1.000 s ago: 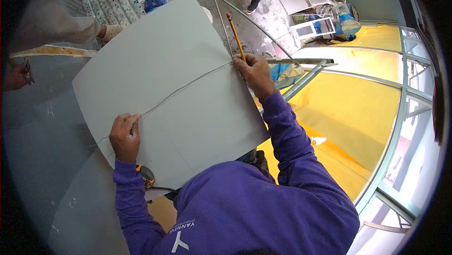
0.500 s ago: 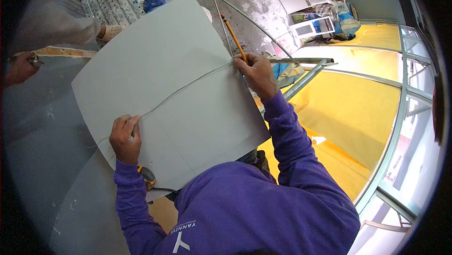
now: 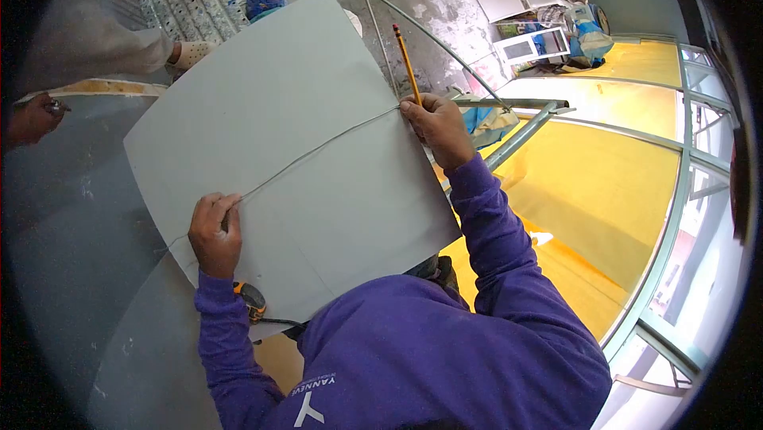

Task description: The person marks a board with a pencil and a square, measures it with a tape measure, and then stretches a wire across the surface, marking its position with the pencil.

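A thin wire or string (image 3: 318,149) runs across a large pale board (image 3: 254,96) in front of me. My left hand (image 3: 215,231) pinches it near the board's left side, and a loose end trails out past that hand. At the board's right edge my right hand (image 3: 439,128) is closed around a yellow pencil (image 3: 408,63) and the other end of the line. The pencil stands up from my fingers, its red end uppermost. Below my left wrist lies an orange and black tape measure (image 3: 252,301). A faint line shows on the board's lower part.
Another person's hand (image 3: 38,118) holds a small metal thing at the left, above a grey surface (image 3: 71,191). That person's legs (image 3: 119,52) are at upper left. Metal poles (image 3: 413,17) cross beyond the board, and a metal frame (image 3: 520,136) stands at right.
The pencil has tilted more upright in my right hand. Both hands keep their hold on the line, and the whole view has shifted slightly.
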`<state>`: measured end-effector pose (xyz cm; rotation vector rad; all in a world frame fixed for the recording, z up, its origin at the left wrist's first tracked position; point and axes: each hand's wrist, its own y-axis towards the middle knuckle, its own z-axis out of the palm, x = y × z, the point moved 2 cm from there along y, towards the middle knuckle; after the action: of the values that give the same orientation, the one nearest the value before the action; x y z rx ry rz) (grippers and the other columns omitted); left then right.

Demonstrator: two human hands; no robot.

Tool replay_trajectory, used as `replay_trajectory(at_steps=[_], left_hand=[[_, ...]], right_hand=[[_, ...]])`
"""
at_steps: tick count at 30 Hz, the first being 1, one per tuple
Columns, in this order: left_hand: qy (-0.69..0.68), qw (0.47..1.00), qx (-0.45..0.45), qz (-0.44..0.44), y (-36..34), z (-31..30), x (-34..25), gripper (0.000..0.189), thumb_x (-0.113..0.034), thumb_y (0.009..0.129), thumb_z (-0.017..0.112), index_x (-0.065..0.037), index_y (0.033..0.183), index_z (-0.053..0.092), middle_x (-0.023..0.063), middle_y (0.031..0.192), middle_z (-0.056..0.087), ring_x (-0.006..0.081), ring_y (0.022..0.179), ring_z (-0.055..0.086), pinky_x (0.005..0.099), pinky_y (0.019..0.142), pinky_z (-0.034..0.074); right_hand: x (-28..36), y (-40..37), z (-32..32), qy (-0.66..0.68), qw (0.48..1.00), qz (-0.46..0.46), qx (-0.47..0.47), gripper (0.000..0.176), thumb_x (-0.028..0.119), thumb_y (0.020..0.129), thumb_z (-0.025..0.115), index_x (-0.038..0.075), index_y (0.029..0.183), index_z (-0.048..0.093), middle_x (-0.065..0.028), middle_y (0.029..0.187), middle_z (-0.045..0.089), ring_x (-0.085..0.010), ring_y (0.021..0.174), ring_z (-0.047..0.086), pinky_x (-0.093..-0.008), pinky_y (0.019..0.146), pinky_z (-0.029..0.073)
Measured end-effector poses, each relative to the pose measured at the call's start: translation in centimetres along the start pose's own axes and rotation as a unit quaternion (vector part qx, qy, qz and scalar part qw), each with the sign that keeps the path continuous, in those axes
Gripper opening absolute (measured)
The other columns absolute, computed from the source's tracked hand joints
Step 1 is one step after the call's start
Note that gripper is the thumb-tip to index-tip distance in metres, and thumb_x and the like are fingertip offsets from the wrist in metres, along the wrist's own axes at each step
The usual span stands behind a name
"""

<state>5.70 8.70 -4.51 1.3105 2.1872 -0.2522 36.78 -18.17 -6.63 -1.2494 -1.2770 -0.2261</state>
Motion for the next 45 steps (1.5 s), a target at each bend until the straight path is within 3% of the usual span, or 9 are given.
replay_trajectory(at_steps=[6,9,19,22,25,28,36,45], left_hand=[[-0.077,0.993,0.006,-0.094,0.2,0.5,-0.2,0.010,-0.007,0.089,0.076,-0.003,0.088,0.068,0.0107,0.089,0.065,0.0231,0.077,0.065,0.0351,0.068,0.052],[-0.087,0.983,0.051,-0.151,0.6,0.4,0.1,0.010,-0.006,0.091,0.075,-0.001,0.090,0.067,0.0092,0.088,0.065,0.0197,0.079,0.063,0.0316,0.072,0.051],[-0.084,0.984,0.037,-0.155,0.8,0.5,-0.1,0.015,-0.009,0.089,0.078,0.001,0.087,0.067,0.0085,0.086,0.065,0.0191,0.076,0.062,0.0320,0.070,0.050],[-0.082,0.984,0.039,-0.151,0.8,0.5,0.0,0.016,-0.009,0.089,0.078,0.001,0.087,0.067,0.0084,0.086,0.065,0.0192,0.077,0.062,0.0324,0.071,0.050],[-0.083,0.984,0.041,-0.152,0.8,0.6,0.1,0.016,-0.010,0.089,0.078,0.000,0.087,0.066,0.0081,0.086,0.065,0.0189,0.077,0.061,0.0323,0.072,0.050],[-0.080,0.984,0.038,-0.155,0.7,0.7,0.2,0.016,-0.010,0.090,0.078,0.000,0.087,0.066,0.0079,0.085,0.064,0.0184,0.077,0.061,0.0317,0.071,0.050],[-0.071,0.988,0.026,-0.131,0.4,0.8,0.7,0.014,-0.008,0.087,0.080,-0.002,0.085,0.067,0.0075,0.083,0.064,0.0174,0.070,0.061,0.0308,0.063,0.049],[-0.080,0.989,0.023,-0.123,0.3,0.9,0.5,0.014,-0.007,0.087,0.080,-0.002,0.086,0.067,0.0083,0.085,0.065,0.0178,0.071,0.062,0.0307,0.065,0.051]], right_hand=[[-0.5,0.5,-0.1,0.042,0.999,0.024,0.019,0.025,0.027,0.097,0.071,0.002,0.100,0.072,0.0052,0.068,0.057,-0.0047,0.054,0.046,-0.0241,0.049,0.034],[-0.9,0.7,-0.1,0.059,0.998,0.026,0.026,0.024,0.027,0.097,0.071,0.003,0.097,0.073,0.0057,0.069,0.056,-0.0046,0.056,0.046,-0.0243,0.050,0.034],[1.1,0.4,-0.5,0.020,0.996,0.065,0.054,0.024,0.027,0.098,0.071,0.003,0.096,0.074,0.0058,0.072,0.057,-0.0052,0.060,0.047,-0.0240,0.053,0.035],[1.0,0.6,-0.3,0.056,0.994,0.069,0.067,0.023,0.028,0.098,0.072,0.007,0.091,0.066,0.0075,0.068,0.048,-0.0033,0.054,0.039,-0.0210,0.050,0.028],[1.2,0.5,-0.3,0.050,0.994,0.073,0.062,0.022,0.027,0.099,0.071,0.007,0.091,0.066,0.0076,0.068,0.048,-0.0033,0.054,0.039,-0.0211,0.050,0.028],[0.6,0.9,-0.9,0.030,0.994,0.076,0.067,0.025,0.028,0.098,0.071,0.003,0.097,0.073,0.0049,0.071,0.055,-0.0061,0.060,0.047,-0.0235,0.053,0.036],[0.2,1.1,-0.9,0.013,0.997,0.041,0.066,0.026,0.029,0.098,0.071,0.003,0.095,0.072,0.0051,0.070,0.055,-0.0058,0.059,0.047,-0.0240,0.053,0.036],[0.5,0.3,-0.7,0.020,0.998,0.044,0.048,0.030,0.033,0.098,0.072,0.003,0.097,0.073,0.0047,0.069,0.054,-0.0059,0.058,0.046,-0.0241,0.052,0.035]])
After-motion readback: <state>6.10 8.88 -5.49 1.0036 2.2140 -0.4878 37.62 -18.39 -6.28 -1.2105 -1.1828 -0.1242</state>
